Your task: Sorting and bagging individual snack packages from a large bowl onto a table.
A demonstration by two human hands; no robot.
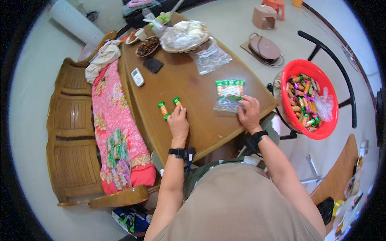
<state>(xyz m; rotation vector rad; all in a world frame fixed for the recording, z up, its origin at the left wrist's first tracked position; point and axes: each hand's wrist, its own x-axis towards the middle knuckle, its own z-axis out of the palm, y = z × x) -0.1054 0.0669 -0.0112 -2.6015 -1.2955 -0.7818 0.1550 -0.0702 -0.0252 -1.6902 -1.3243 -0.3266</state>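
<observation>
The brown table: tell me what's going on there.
A person is handling small wrapped snacks at the brown table. The left-hand grip is at one green-and-orange snack, and a second snack lies just left of it. The right-hand grip is on a clear bag with snacks lined up inside. A red basin at right holds many more.
</observation>
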